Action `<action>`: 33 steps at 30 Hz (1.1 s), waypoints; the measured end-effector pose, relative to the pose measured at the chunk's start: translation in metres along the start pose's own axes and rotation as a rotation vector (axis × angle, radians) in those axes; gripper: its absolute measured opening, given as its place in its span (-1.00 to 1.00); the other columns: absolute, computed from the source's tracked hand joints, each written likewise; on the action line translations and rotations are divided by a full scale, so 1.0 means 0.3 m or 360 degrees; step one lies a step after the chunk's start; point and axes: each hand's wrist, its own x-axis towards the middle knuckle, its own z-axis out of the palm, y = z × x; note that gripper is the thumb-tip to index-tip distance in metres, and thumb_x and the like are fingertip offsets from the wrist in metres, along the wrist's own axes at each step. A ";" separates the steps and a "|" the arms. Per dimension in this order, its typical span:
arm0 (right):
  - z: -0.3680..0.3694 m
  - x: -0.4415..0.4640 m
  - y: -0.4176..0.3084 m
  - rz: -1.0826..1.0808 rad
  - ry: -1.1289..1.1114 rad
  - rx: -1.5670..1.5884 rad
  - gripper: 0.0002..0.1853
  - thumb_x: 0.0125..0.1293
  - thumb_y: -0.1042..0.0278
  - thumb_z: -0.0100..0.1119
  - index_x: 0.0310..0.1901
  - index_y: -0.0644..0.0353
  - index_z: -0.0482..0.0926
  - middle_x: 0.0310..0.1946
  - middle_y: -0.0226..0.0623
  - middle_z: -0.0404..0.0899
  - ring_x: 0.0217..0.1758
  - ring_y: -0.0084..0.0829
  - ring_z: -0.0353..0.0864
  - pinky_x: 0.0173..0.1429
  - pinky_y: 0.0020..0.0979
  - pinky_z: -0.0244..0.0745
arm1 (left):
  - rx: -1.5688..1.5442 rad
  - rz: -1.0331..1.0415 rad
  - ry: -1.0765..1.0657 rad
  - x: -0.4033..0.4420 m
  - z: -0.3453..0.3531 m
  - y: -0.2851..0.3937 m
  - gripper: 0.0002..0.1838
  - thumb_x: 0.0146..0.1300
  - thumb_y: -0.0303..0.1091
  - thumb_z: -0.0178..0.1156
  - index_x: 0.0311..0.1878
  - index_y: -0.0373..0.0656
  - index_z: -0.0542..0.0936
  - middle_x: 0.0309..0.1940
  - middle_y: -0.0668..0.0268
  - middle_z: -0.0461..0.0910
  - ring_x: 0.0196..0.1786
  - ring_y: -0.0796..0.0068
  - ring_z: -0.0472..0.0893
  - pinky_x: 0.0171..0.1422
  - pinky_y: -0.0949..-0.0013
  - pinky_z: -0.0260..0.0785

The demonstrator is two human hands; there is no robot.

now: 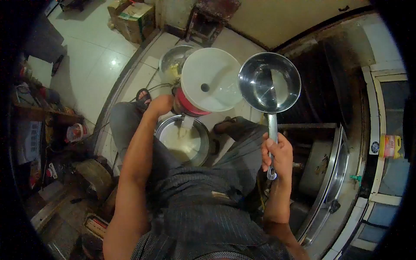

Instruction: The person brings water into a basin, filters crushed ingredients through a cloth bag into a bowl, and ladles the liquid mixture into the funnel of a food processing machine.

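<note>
My right hand (277, 154) is closed around the long handle of a shiny metal saucepan (249, 82), raised to the right of a red grinding machine (189, 104). Light and dark reflections fill the pan, and I cannot tell whether it holds liquid. On top of the machine sits a wide white hopper (216, 71) with a dark hole at its bottom. My left hand (162, 105) is curled against the machine's left side, its fingertips hidden. Below the spout (187, 122), between my legs, stands a metal pot (207, 141) containing pale, creamy liquid.
Behind the hopper, a metal bowl (167, 60) has yellowish bits in it. A cardboard box (134, 21) and a dark stool (208, 21) stand farther back. To the right are a metal-edged unit (320, 173) and a yellow jug (391, 146). Clutter fills the left side.
</note>
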 end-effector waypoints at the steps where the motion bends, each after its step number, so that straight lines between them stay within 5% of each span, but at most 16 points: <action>1: -0.002 0.000 0.002 -0.0010 -0.0026 0.0004 -0.73 0.32 0.33 0.17 -0.08 0.33 0.43 -0.59 -0.28 0.45 -0.77 -0.55 0.34 -0.76 -0.46 0.33 | 0.0001 -0.0001 0.0002 0.000 0.002 -0.002 -0.73 0.19 -0.32 -0.04 -0.29 -0.26 0.61 -0.28 -0.11 0.61 -0.15 -0.16 0.59 -0.05 -0.06 0.41; 33: 0.012 -0.008 -0.008 -0.0009 0.0010 0.0050 -0.74 0.34 0.34 0.15 -0.06 0.34 0.44 -0.59 -0.29 0.45 -0.77 -0.56 0.32 -0.76 -0.47 0.33 | 0.0073 -0.0003 0.0071 -0.014 -0.006 0.011 -0.72 0.18 -0.29 -0.02 -0.31 -0.26 0.63 -0.32 -0.11 0.62 -0.20 -0.15 0.61 -0.07 -0.07 0.42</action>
